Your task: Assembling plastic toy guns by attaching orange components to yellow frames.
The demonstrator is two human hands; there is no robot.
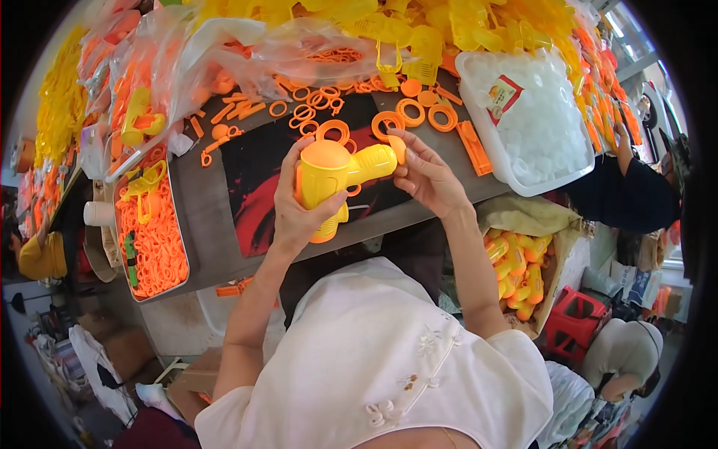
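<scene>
Over the near part of the table my left hand (293,206) is wrapped round a yellow plastic toy body (323,181), with a domed orange top and a ribbed barrel pointing right. Pinched in the fingers of my right hand (437,179) is a small round orange cap (398,149), set against the open end of the barrel. Whether the cap is seated on it I cannot tell. Under the toy lies a black and red mat (258,198). Just beyond my hands are thick orange rings (333,132), and more loose rings (441,117) lie to the right.
On the left stands a tray of small orange parts (161,251); on the right, a white tub (516,183) of translucent pieces. Yellow shells (486,22) are heaped at the back. A box of yellow and orange toys (520,269) sits low right, near a red stool (574,322).
</scene>
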